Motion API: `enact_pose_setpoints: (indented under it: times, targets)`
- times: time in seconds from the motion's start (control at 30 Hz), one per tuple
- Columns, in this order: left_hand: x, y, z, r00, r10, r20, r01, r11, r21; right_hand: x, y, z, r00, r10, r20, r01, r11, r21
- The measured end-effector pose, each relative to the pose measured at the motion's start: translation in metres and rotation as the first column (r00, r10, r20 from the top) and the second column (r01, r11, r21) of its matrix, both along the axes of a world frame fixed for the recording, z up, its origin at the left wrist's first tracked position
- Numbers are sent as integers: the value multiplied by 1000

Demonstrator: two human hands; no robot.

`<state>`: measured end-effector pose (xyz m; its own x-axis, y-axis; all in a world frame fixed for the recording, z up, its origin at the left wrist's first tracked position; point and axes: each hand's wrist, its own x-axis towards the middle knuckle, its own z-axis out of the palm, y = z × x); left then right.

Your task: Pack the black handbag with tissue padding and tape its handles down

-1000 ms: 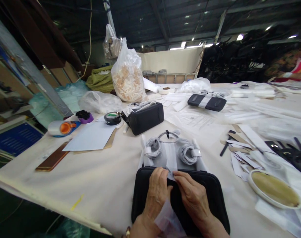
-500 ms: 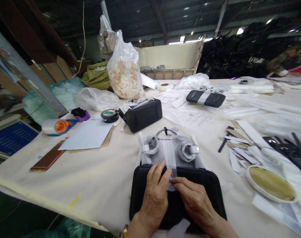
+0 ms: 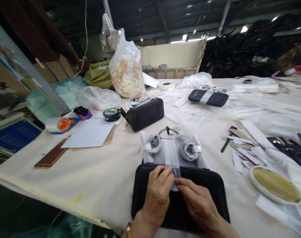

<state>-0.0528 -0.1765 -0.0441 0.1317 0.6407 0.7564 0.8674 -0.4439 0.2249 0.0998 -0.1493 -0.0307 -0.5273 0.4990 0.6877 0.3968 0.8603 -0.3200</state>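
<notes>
A black bag lies flat at the table's front edge. Behind its top edge, two coiled straps in grey wrapping and a thin wrapped loop with a black clip rest on a grey panel. From there a translucent white strip runs forward over the bag's edge. My left hand has its fingers bent and closed on the strip's left side. Opposite it, my right hand pinches the strip's end against the bag. Their fingertips nearly meet; the part of the strip beneath them is hidden.
Another black bag stands behind, and a banded black one lies farther right. To the left are a black tape roll, a blue-white sheet and a tape dispenser. Paper scraps and a shallow round dish lie on the right.
My left fingers have curled in and slid lower along the strip. The loose piece near the bag's front edge is now mostly out of sight. The whole view has shifted slightly.
</notes>
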Motion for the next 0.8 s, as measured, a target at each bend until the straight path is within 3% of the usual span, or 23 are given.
enact_pose_setpoints:
  times: [0.37,0.8]
  targets:
    - [2,0,2,998,-56,26,55,997,50,3,-1,-3,999,37,18,-36,997,-71]
    - [-6,-5,5,986,-160,-43,156,984,-85,2,0,-3,993,97,72,-83,982,-172]
